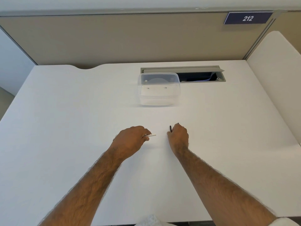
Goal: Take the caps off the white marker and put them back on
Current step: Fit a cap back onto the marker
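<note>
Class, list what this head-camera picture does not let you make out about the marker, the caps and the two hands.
- White marker: only one end shows; the left hand covers the rest.
- Dark piece by the right hand: too small to tell if it is a cap.
- Right hand's grip: fingers curl away from the camera.
- Print on the marker: too small to read.
- Clear container: its contents are blurred.

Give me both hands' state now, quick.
Left hand: closed on the white marker.
Right hand: closed, holding a thin black piece, probably a cap.
</note>
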Demonstrator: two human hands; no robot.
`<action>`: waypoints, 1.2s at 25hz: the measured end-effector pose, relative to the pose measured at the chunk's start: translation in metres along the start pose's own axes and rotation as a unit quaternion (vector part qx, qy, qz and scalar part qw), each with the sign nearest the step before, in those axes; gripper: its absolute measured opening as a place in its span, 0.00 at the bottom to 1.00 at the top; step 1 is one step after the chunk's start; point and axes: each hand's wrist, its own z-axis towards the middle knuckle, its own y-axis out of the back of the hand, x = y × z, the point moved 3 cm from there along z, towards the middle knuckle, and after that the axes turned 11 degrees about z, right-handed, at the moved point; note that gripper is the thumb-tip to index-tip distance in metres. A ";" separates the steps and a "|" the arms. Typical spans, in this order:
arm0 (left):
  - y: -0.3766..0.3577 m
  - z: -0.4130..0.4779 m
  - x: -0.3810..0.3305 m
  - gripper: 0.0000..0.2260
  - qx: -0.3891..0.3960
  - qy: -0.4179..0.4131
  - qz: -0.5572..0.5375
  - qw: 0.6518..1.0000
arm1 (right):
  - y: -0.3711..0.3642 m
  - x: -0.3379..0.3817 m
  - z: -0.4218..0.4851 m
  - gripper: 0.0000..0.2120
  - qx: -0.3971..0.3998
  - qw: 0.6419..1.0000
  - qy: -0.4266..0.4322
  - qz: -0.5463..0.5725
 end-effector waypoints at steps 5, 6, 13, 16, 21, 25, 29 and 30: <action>-0.006 -0.001 -0.006 0.12 0.000 -0.010 0.002 1.000 | -0.001 0.001 0.001 0.05 0.006 0.999 0.011 -0.030; -0.007 -0.002 -0.007 0.12 0.001 -0.012 0.004 1.000 | -0.001 0.001 0.002 0.05 0.005 0.999 0.013 -0.033; -0.010 -0.005 -0.004 0.11 -0.002 -0.003 -0.006 1.000 | -0.001 -0.002 0.000 0.06 -0.010 0.999 0.032 -0.022; -0.012 -0.009 -0.003 0.12 -0.002 0.001 -0.006 1.000 | 0.007 -0.002 -0.007 0.05 -0.048 0.996 0.064 0.030; -0.014 -0.009 -0.007 0.11 -0.020 -0.001 -0.013 1.000 | 0.013 0.014 -0.035 0.03 0.100 0.968 0.108 0.205; -0.011 -0.008 -0.009 0.10 -0.046 -0.001 -0.001 0.999 | 0.024 0.020 -0.057 0.06 0.253 0.903 0.030 0.346; -0.002 -0.009 -0.013 0.09 -0.065 -0.024 0.001 0.998 | 0.039 0.031 -0.059 0.04 0.264 0.901 0.052 0.340; 0.002 -0.011 -0.015 0.10 -0.099 -0.041 0.008 0.994 | 0.041 0.033 -0.059 0.04 0.255 0.902 0.050 0.345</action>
